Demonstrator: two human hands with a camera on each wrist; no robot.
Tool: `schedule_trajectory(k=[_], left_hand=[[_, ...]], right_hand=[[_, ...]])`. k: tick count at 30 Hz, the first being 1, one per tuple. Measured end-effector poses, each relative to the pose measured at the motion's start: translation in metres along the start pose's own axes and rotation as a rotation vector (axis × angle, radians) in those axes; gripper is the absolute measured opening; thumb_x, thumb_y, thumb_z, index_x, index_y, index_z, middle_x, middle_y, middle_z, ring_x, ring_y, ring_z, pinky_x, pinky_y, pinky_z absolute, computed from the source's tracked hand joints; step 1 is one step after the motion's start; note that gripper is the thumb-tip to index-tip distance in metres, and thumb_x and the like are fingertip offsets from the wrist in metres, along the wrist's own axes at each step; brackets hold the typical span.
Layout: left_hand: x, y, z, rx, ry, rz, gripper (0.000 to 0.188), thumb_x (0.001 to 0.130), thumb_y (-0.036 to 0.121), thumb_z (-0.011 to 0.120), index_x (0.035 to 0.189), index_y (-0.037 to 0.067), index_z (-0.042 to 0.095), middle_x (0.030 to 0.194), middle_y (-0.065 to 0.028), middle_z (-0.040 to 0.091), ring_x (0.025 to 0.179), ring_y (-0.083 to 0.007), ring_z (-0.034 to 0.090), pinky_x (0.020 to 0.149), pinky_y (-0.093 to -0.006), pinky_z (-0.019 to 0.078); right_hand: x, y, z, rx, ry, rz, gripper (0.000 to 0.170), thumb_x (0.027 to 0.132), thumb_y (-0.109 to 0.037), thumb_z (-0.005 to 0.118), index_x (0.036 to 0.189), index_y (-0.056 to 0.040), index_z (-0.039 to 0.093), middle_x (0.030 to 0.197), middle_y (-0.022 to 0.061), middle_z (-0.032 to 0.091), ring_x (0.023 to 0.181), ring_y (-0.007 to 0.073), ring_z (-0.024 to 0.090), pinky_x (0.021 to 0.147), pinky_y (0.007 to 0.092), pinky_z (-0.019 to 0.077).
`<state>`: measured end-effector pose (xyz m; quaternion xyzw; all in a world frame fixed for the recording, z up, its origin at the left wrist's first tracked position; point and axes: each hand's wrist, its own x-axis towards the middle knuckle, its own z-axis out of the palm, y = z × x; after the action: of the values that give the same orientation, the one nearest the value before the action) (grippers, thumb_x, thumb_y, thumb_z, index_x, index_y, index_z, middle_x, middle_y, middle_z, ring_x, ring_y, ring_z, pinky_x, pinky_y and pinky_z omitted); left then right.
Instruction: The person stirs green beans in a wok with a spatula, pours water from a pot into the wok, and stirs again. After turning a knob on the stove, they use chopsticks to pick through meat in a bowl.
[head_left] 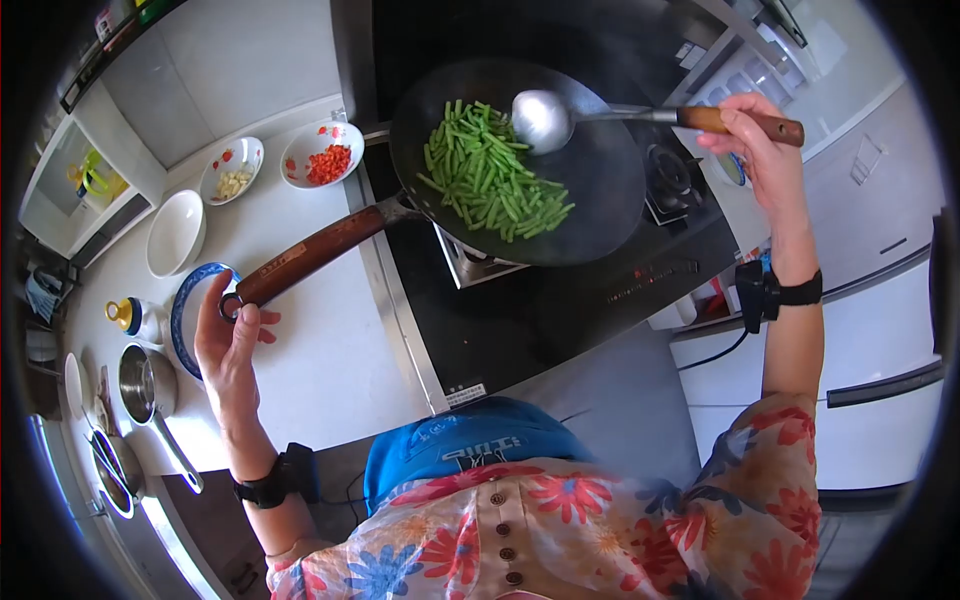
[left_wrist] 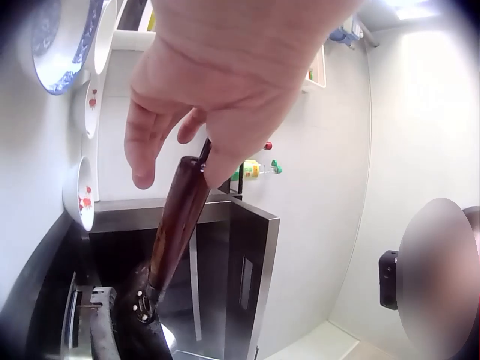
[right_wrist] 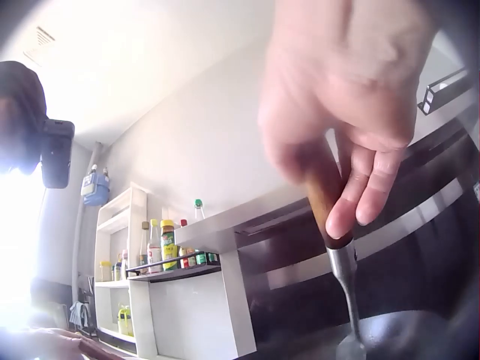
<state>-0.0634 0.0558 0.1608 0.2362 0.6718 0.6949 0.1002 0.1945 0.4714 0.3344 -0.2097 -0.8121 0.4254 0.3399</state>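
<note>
Cut green beans [head_left: 492, 175] lie heaped in the left half of a dark wok [head_left: 600, 205]. With thumb and fingers my left hand [head_left: 228, 365] pinches the far end of the wok's brown wooden handle [head_left: 310, 255]; in the left wrist view the thumb [left_wrist: 223, 161] lies against the handle's tip. My right hand [head_left: 765, 160] grips the wooden handle of a metal ladle [head_left: 543, 121]. The ladle's bowl is inside the wok, at the upper right edge of the beans. In the right wrist view, fingers [right_wrist: 352, 199] wrap the ladle handle above its metal shank.
On the counter left of the stove stand a bowl of chopped red pepper [head_left: 322, 157], a bowl of pale garlic pieces [head_left: 232, 170], a white bowl [head_left: 176, 234], a blue-rimmed plate [head_left: 187, 330] and a small saucepan [head_left: 148, 380]. A second burner [head_left: 668, 175] lies right of the wok.
</note>
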Motion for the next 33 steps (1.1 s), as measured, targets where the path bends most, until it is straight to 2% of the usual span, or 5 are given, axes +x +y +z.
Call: schedule_trajectory(k=[12,15,18,19,33], left_hand=[[0.015,-0.004,0.006,-0.129,-0.007,0.012,0.036,0.087,0.012,0.054,0.118,-0.005,0.045,0.092,-0.0100,0.057,0.074,-0.0153,0.061,0.059,-0.0211,0.0465],[0.018,-0.001,0.006,-0.124,0.018,0.005,0.037,0.086,0.011,0.054,0.117,-0.006,0.044,0.092,-0.0104,0.057,0.074,-0.0156,0.061,0.060,-0.0212,0.0470],[0.023,-0.003,0.003,-0.128,0.003,0.004,0.037,0.086,0.011,0.054,0.117,-0.007,0.044,0.092,-0.0103,0.057,0.074,-0.0156,0.061,0.060,-0.0210,0.0471],[0.025,-0.004,0.002,-0.130,-0.008,0.005,0.037,0.086,0.011,0.054,0.117,-0.007,0.044,0.092,-0.0103,0.057,0.073,-0.0155,0.061,0.059,-0.0208,0.0472],[0.028,-0.005,0.001,-0.124,-0.029,0.024,0.036,0.086,0.011,0.054,0.116,-0.006,0.045,0.087,-0.0094,0.058,0.073,-0.0144,0.061,0.059,-0.0200,0.0471]], right_hand=[[0.006,-0.024,0.050,-0.099,-0.478,-0.251,0.008,0.074,-0.003,0.061,0.082,-0.0023,0.060,0.084,0.0066,0.061,0.080,0.0136,0.062,0.075,0.0248,0.0484],[0.016,-0.043,0.050,-0.171,-0.415,-0.298,0.008,0.076,-0.002,0.060,0.084,-0.0022,0.059,0.082,0.0065,0.061,0.078,0.0130,0.062,0.071,0.0228,0.0496],[0.038,-0.062,0.041,-0.052,-0.339,-0.263,0.020,0.081,-0.021,0.058,0.090,-0.0034,0.058,0.078,0.0086,0.062,0.068,0.0155,0.064,0.061,0.0225,0.0516],[0.039,-0.071,0.044,0.216,-0.294,-0.108,0.017,0.077,-0.006,0.058,0.091,0.0015,0.053,0.076,0.0202,0.062,0.062,0.0288,0.065,0.050,0.0300,0.0541],[0.065,-0.037,0.067,0.111,-0.038,0.170,0.017,0.076,-0.013,0.059,0.086,0.0002,0.055,0.073,0.0169,0.062,0.056,0.0264,0.064,0.044,0.0300,0.0517]])
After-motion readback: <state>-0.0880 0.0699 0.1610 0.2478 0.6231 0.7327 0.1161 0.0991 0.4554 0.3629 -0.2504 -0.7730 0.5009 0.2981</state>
